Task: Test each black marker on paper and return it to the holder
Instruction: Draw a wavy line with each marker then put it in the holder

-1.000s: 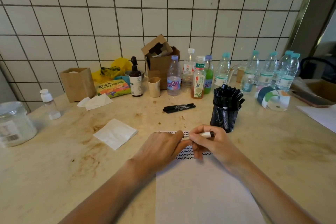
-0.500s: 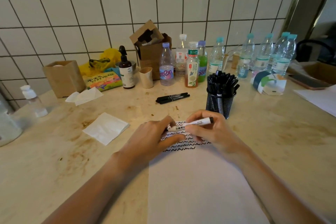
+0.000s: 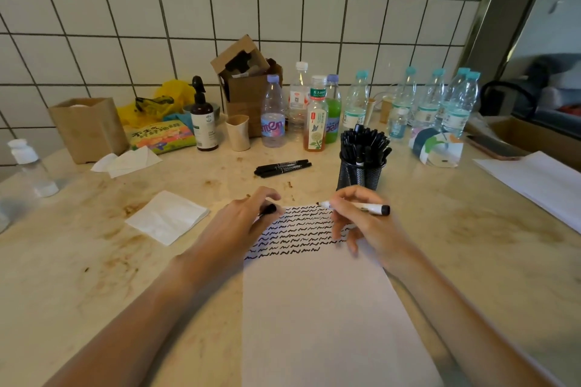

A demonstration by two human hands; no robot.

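Observation:
A white sheet of paper lies in front of me, its top rows filled with black squiggles. My right hand grips an uncapped white-barrelled marker lying almost level, tip pointing left over the paper's top edge. My left hand pinches the black cap at the paper's upper left corner. A black mesh holder packed with several black markers stands just behind my right hand. Two black markers lie loose on the table left of the holder.
White napkin lies left of the paper. Bottles, a paper cup, a brown pump bottle and cardboard boxes line the tiled wall. Another white sheet sits far right. A plastic bottle stands far left.
My hands pulled apart: the cap came off the marker and stays in my left hand, while my right hand holds the bare-tipped marker. The camera tilted down slightly.

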